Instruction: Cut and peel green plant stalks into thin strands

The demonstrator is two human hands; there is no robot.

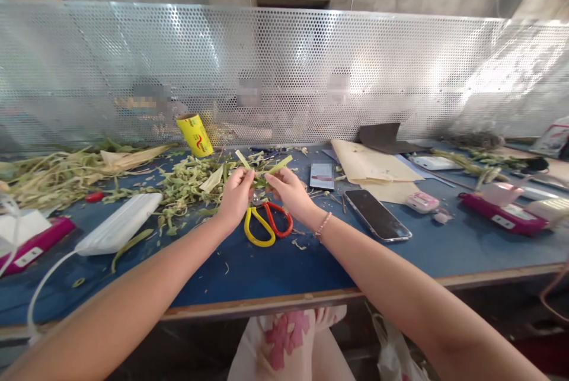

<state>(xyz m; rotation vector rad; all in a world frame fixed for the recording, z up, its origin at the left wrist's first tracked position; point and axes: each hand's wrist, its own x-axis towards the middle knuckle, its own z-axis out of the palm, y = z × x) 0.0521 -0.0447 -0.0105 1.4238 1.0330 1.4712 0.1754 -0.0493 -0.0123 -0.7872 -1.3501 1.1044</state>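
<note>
My left hand (235, 194) pinches a pale green plant strip (242, 159), whose end sticks up past the fingertips. Close beside it, my right hand (291, 191) is closed on a similar green strip (281, 164) pointing up and to the right. Whether these are two strips or one bent piece I cannot tell. Just below both hands lie scissors with one yellow and one red handle (260, 243), their blades mostly hidden. Left of my hands is a heap of cut green leaf pieces (189, 179).
A blue-topped table (275, 274) runs below a perforated metal screen (284, 61). Right of my hands lie a phone (377, 215), a small card (322, 176) and brown paper (377, 162). On the left are a white cabled block (120, 224), dried stalks (53, 179) and a yellow tube (195, 135).
</note>
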